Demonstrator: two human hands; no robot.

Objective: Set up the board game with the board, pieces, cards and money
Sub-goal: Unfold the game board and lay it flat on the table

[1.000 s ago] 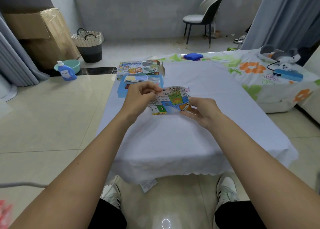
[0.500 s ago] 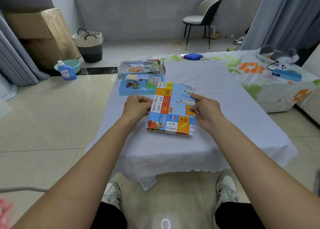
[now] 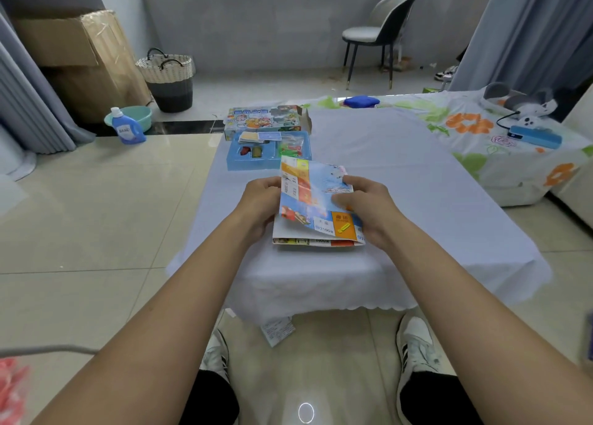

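Folded game board (image 3: 316, 206) is lying near the front middle of the white-clothed tabletop (image 3: 401, 174), top flap lifting up off the lower layers along its left edge, lower layers staying flat on the cloth. Left hand (image 3: 260, 200) is gripping the board's left edge, fingers curled round it with the tips hidden behind the raised flap. Right hand (image 3: 365, 206) is holding the board's right side, thumb lying across the printed blue face and fingers curling under the right edge, pinching that side.

Blue plastic tray (image 3: 268, 150) is sitting just beyond the board, toward the far left of the tabletop, nearly touching the board's far edge. Inside it a stack of cards (image 3: 258, 136) is resting in the back compartment, small coloured pieces (image 3: 252, 151) are sitting in the left slots, and a clear bag of green and red bits (image 3: 290, 145) is filling the right part. Money not distinguishable from the cards. Game box (image 3: 264, 119) is standing right behind the tray, at the tabletop's far left corner.

Off the tabletop: floral bedsheet (image 3: 475, 135) to the right, chair (image 3: 378, 36) at the back, woven basket (image 3: 168, 78), cardboard box (image 3: 77, 58), blue detergent bottle (image 3: 126, 127) on the floor at left. Person's two white shoes showing below the tabletop's front edge.
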